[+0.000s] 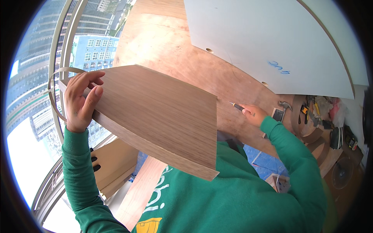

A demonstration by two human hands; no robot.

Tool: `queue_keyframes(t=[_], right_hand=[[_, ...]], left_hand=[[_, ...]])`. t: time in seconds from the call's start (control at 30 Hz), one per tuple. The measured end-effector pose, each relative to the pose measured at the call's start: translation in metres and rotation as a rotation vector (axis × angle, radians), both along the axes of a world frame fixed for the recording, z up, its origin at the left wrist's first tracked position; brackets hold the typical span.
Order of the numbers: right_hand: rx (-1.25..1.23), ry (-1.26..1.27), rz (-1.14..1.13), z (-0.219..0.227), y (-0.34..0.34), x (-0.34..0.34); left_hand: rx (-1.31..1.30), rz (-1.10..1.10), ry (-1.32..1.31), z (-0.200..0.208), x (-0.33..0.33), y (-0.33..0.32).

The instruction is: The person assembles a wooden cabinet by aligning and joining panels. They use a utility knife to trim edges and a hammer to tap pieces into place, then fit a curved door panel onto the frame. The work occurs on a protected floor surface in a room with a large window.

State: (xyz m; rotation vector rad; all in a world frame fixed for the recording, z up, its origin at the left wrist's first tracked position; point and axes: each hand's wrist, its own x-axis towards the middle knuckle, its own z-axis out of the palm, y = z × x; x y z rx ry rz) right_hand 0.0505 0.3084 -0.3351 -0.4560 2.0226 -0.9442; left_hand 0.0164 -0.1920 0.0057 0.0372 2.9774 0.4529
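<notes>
A thick wood-grain panel [155,112] slants across the middle, close against my body. Its left end is in the grip of my left hand [81,97], with the fingers bent over the top face near the corner. From that end a thin strip of edging [52,100] loops out beyond my hand towards the window. My right hand [254,115] is closed round a utility knife [237,106] with a yellow and dark handle. The knife's blade points left, towards the panel's right end, and is apart from it.
Beneath lies a plywood worktop [163,42]. A large white board [268,42] with drilled holes covers its far right. A hammer [285,105], a coil of edging [297,114] and several small tools lie at right. A window [91,54] borders the left side.
</notes>
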Motion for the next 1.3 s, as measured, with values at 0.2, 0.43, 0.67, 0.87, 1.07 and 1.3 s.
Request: queue_keyframes(t=[0.2, 0.43, 0.67, 0.87, 1.07, 1.3], right_hand=[[-0.02, -0.077, -0.032, 0.01, -0.057, -0.026], [-0.048, 0.059, 0.095, -0.029, -0.177, -0.058], [-0.012, -0.003, 0.193, -0.026, -0.226, -0.063], [0.065, -0.095, 0.175, -0.02, -0.248, -0.07], [0.083, -0.109, 0.172, -0.021, -0.261, -0.072], [0.108, -0.132, 0.215, -0.013, -0.266, -0.081]], left_hand=[[0.019, -0.011, 0.003, 0.0, -0.001, 0.001], [0.006, -0.014, 0.016, 0.0, 0.002, 0.0], [-0.014, -0.029, 0.054, 0.0, 0.003, -0.002], [-0.034, -0.041, 0.071, -0.002, 0.004, -0.005], [-0.041, -0.039, 0.08, -0.005, 0.009, -0.008], [-0.025, -0.04, 0.087, -0.005, 0.011, -0.01]])
